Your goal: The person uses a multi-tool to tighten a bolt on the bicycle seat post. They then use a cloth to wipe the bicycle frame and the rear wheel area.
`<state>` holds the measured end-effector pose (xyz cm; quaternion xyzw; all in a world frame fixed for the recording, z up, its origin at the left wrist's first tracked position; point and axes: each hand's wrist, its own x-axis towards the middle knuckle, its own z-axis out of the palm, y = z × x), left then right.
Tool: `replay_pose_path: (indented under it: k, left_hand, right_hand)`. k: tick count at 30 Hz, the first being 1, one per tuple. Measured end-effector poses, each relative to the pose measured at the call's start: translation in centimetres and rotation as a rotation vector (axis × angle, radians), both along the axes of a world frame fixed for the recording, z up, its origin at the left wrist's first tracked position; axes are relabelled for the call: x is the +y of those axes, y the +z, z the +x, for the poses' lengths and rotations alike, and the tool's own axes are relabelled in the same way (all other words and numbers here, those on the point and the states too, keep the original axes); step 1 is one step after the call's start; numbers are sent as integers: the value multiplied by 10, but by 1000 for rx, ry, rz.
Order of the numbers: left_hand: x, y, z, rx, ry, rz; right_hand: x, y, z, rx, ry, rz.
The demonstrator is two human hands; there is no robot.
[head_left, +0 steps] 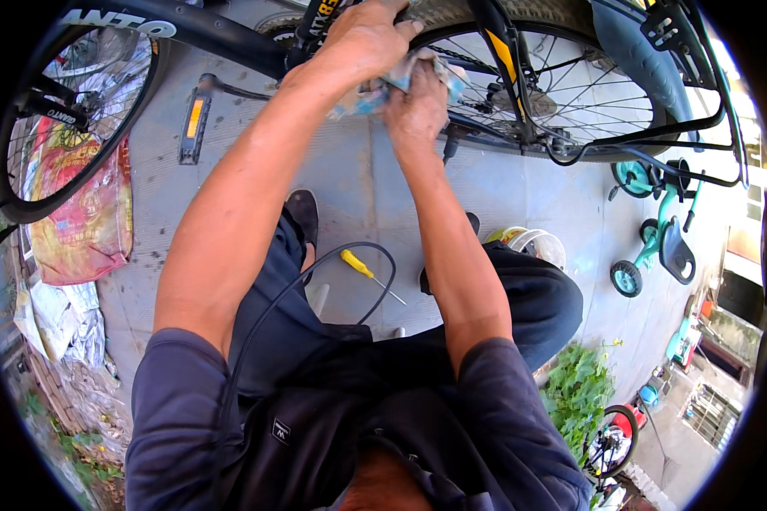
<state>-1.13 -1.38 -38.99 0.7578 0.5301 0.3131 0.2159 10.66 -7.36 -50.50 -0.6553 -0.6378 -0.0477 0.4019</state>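
A black bicycle with yellow accents spans the top, its spoked rear wheel at right. My left hand is closed at the frame beside the rear tyre; what its fingers grip is hard to make out. Just below and right of it, my right hand holds a crumpled light blue patterned rag against the parts near the chain. A pedal with an orange reflector hangs left of my hands. Between my legs a yellow-handled screwdriver lies on the paving, inside a loop of black cable.
The front wheel stands at left over a red-yellow sack and white wrappings. A bucket is by my right knee. A teal child's tricycle, leafy plant and another bicycle are at right.
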Motion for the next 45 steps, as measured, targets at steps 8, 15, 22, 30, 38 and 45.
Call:
replay_pose_path:
  k: [8,15,22,30,38,45]
  left_hand:
    - [2,-4,-3,8,-3,27]
    - [-15,30,6,-77,-19,-39]
    - [0,2,-2,-18,12,-5]
    - [-1,3,3,38,39,70]
    - [-10,29,4,-30,1,-226]
    - [-12,32,-1,-43,-29,-195]
  right_hand:
    - [3,17,14,-163,-49,-316]
    - [7,4,17,-106,-302,-382]
    - [-16,20,-6,82,104,-160]
    - [-66,17,43,182,-135,-48]
    - [-34,17,36,-151,-99,-236]
    - [-8,4,23,-256,-258,-404]
